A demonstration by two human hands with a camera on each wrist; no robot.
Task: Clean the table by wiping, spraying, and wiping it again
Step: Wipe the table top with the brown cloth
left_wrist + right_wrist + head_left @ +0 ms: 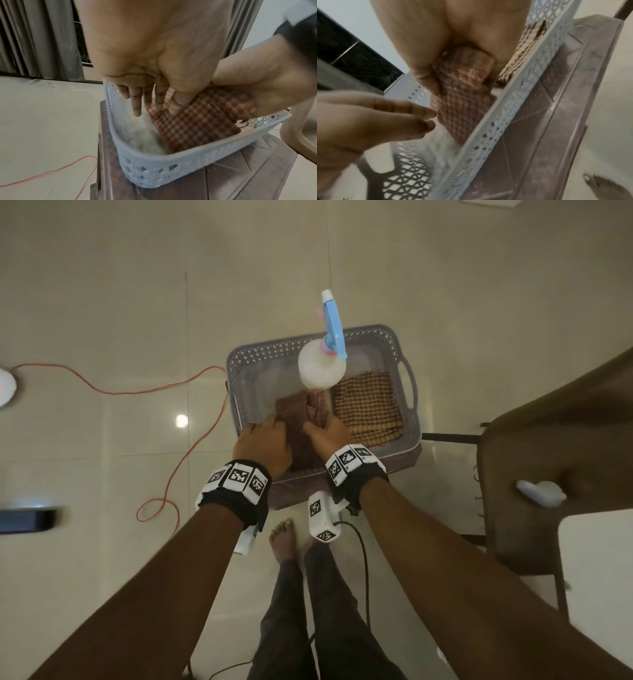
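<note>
Both hands reach into the grey basket (409, 392): right hand (330, 433) grips the red checked cloth (197, 121), left hand (262, 445) lies open-fingered against it; lifting carelessly could topple the spray bottle (322, 368).

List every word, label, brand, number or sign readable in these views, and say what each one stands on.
No readable text in any view.
Wristbands on both wrists: black-and-white square marker patterns, no letters or digits.
White camera unit under the right wrist: the same kind of marker squares, no words.
Spray bottle in the basket: no label visible.
Red checked cloth: woven pattern only.
</note>
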